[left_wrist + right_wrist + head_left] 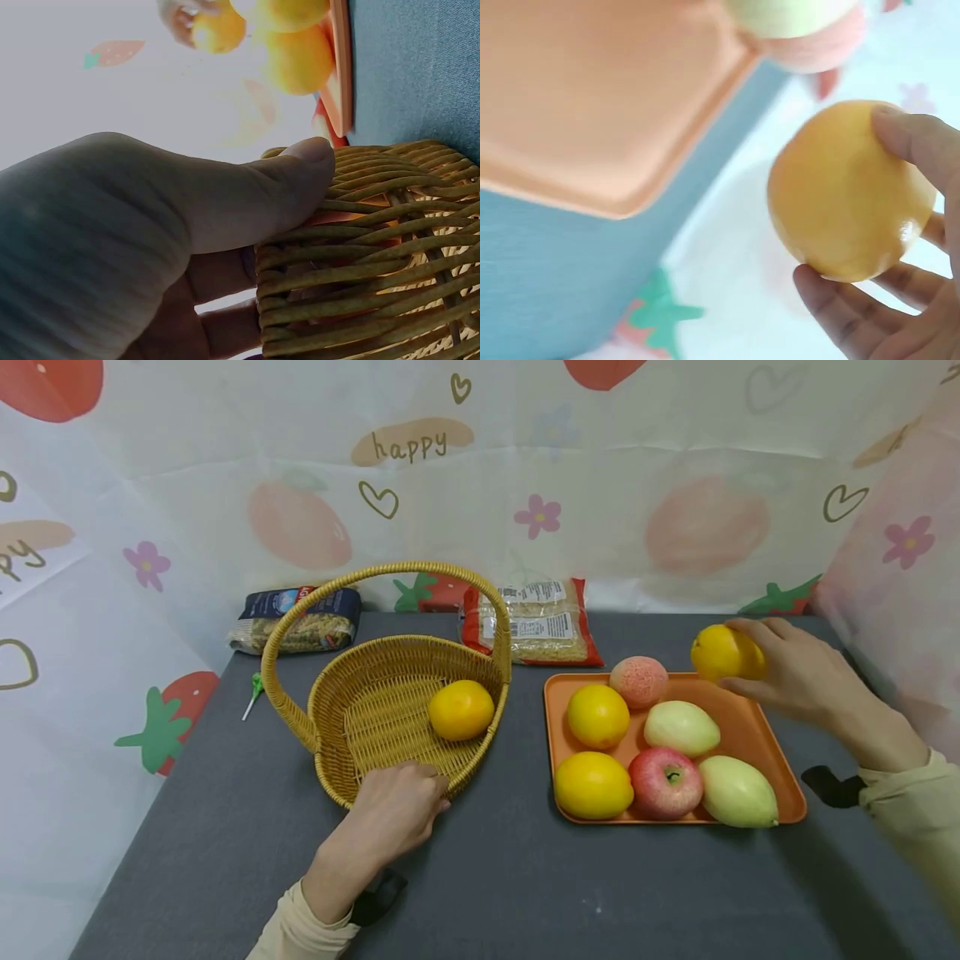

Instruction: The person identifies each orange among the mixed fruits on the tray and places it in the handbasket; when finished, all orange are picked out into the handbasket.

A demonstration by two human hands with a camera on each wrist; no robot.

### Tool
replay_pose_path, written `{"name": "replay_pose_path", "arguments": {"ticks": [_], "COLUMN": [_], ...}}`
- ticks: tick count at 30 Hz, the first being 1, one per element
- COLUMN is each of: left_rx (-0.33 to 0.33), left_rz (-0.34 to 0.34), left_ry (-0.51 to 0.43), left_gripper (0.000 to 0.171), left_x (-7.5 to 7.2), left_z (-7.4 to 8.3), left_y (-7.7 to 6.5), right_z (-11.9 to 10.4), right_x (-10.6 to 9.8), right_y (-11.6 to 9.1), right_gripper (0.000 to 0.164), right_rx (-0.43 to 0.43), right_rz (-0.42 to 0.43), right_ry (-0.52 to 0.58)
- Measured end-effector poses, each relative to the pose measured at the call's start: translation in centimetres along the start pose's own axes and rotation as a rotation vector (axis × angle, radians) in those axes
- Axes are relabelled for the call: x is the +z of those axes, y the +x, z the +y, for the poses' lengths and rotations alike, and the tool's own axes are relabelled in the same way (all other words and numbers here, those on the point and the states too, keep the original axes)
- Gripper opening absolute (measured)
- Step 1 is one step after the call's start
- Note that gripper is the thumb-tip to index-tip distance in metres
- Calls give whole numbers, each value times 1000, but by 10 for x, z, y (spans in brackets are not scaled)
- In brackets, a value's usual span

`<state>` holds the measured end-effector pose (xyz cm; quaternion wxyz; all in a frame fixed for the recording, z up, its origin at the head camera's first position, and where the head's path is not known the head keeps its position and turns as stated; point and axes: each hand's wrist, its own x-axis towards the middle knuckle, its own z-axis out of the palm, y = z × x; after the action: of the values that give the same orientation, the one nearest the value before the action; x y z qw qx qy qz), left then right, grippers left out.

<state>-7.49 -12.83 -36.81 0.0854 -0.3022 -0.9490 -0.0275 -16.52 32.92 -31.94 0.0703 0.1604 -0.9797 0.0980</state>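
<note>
In the head view my left hand (393, 810) grips the near rim of a wicker basket (330, 693) with a tall arched handle. The left wrist view shows the thumb (300, 169) pressed on the woven rim (352, 247), with the fingers on its other side. A yellow fruit (461, 710) lies inside the basket at the right. My right hand (806, 672) holds a round yellow orange (723, 653) above the back right of an orange tray (783, 785). Thumb and fingers surround the orange (847, 191) in the right wrist view.
In the tray lie an apple (665, 782), two pale green fruits (681, 728), a peach-like pink fruit (639, 682) and two yellow fruits (597, 717). Behind the basket are a pasta bag (300, 618) and a noodle pack (536, 622). A green lollipop (256, 687) lies left.
</note>
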Motion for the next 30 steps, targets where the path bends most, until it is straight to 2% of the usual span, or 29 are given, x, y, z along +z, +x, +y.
{"name": "replay_pose_path", "arguments": {"ticks": [3, 9, 13, 16, 20, 25, 30], "left_rx": [0, -3, -1, -1, 2, 7, 8], "left_rz": [-5, -10, -10, -7, 1, 7, -4], "left_ry": [-3, -7, -11, -7, -6, -11, -10], "left_gripper": [27, 26, 25, 26, 28, 29, 29], "left_x": [-1, -2, -2, -2, -1, 0, -1], "left_z": [0, 1, 1, 1, 0, 0, 0], "left_y": [0, 0, 0, 0, 0, 0, 0], "right_z": [-22, -72, -107, -133, -166, -197, -221], "right_x": [-10, -17, -19, -19, -16, -10, -1], "right_y": [5, 14, 21, 27, 33, 42, 53], "right_gripper": [76, 76, 68, 66, 70, 75, 73], "right_rx": [-79, -325, -479, -563, -629, -664, -705], "right_rz": [98, 273, 335, 341, 325, 298, 271], "right_ry": [8, 20, 53, 71, 75, 66, 71]}}
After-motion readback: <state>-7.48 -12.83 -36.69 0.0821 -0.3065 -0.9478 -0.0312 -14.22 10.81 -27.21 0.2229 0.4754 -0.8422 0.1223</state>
